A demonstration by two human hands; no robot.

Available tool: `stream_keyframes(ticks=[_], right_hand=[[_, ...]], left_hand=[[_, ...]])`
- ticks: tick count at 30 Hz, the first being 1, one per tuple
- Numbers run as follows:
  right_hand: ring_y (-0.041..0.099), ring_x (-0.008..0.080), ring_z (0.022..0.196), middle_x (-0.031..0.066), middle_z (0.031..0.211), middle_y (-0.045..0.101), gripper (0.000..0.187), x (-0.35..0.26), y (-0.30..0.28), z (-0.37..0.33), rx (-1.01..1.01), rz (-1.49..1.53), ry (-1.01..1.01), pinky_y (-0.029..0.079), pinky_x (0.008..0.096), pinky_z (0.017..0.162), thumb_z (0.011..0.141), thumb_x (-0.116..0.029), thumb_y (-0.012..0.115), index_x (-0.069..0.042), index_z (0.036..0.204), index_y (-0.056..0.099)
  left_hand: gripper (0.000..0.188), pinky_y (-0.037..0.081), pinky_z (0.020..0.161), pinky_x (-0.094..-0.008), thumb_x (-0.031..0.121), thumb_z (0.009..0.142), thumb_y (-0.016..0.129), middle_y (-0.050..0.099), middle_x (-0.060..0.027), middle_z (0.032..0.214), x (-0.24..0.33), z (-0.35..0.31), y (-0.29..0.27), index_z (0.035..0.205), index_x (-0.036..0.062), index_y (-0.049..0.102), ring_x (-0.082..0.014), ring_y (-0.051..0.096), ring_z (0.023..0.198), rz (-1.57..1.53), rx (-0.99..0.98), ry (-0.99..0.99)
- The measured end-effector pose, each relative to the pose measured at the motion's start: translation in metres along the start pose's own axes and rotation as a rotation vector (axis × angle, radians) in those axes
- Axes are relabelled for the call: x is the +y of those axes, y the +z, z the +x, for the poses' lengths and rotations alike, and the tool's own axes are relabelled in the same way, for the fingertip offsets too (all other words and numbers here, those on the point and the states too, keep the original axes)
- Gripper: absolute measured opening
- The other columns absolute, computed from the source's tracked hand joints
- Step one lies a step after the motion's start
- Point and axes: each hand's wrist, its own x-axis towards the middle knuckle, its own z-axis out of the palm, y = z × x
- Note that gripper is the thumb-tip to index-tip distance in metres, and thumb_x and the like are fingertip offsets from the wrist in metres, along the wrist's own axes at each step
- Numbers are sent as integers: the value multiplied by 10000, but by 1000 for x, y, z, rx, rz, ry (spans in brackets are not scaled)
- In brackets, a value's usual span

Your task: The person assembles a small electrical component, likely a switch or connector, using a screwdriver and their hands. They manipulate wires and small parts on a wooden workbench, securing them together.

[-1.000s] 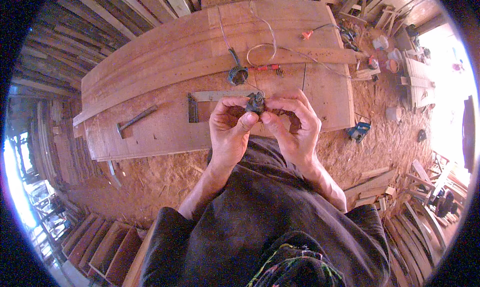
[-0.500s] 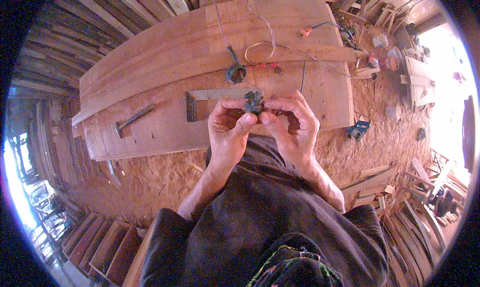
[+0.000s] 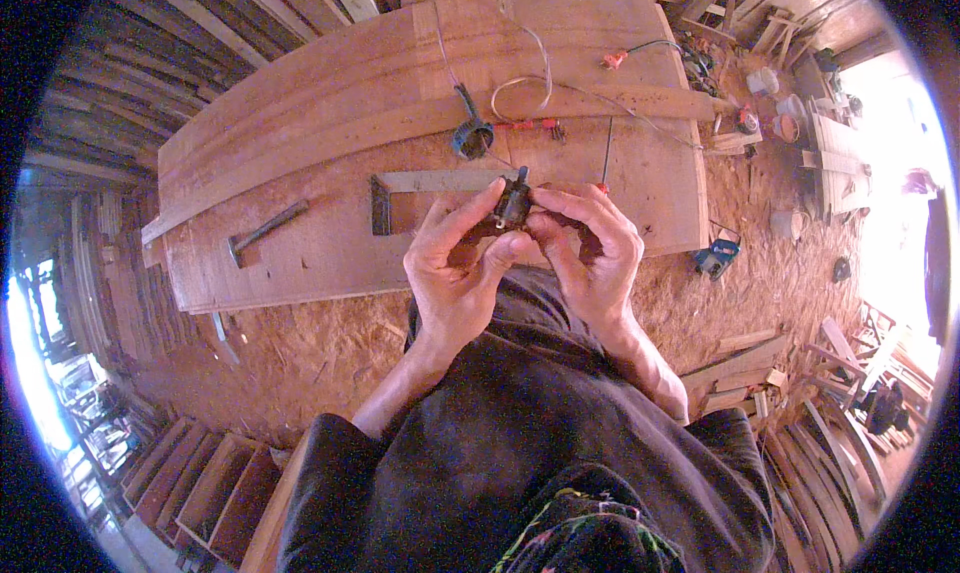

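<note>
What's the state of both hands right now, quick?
Left hand: closed, fingertips holding the left side of a small dark part.
Right hand: closed, fingertips holding the same part's right side.

Small dark part point(image 3: 514, 205) between hands point(image 3: 452, 268) point(image 3: 600, 253)

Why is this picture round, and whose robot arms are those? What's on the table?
No robot here! Those are a person's own bare hands: the left hand and the right hand. A camera worn on the person's head looks down, and its very wide fisheye lens makes the picture round and bends straight edges.

Both hands' fingertips hold a small dark part; I can't tell exactly what it is. On the wooden tabletop lie a hammer, a carpenter's square, a long plank and an orange-red plug.
</note>
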Motion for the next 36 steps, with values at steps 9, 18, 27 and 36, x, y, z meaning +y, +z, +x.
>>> stream_keyframes(ticks=[9,18,27,36], right_hand=[[711,251,813,154,924,719,182,1,0,-1,-7,-24,-14,556,311,703,804,-11,730,6,985,717],[706,234,713,121,901,721,188,0,-4,-1,-68,-110,-35,558,320,622,786,-61,754,-57,972,729],[708,221,725,128,845,727,134,-6,-11,1,-174,-63,154,548,312,649,812,-98,732,-30,926,742],[680,133,771,91,856,740,157,-1,-6,-6,-214,250,507,546,289,694,861,-126,718,9,938,739]], left_hand=[[358,485,763,-218,17,866,728,595,-43,985,5,0,-1,1217,3,664,-99,576,854,-115,-19,-112],[330,526,818,-248,-23,848,732,617,-54,1023,7,-1,-2,1170,-26,661,-129,628,907,-217,0,-213],[280,575,754,-272,4,797,787,656,-85,1002,9,1,-6,1039,-39,652,-157,675,869,-319,-5,-303],[283,573,680,-259,12,784,796,677,-66,869,7,-1,-8,1017,-51,649,-136,679,779,-387,32,-346]])
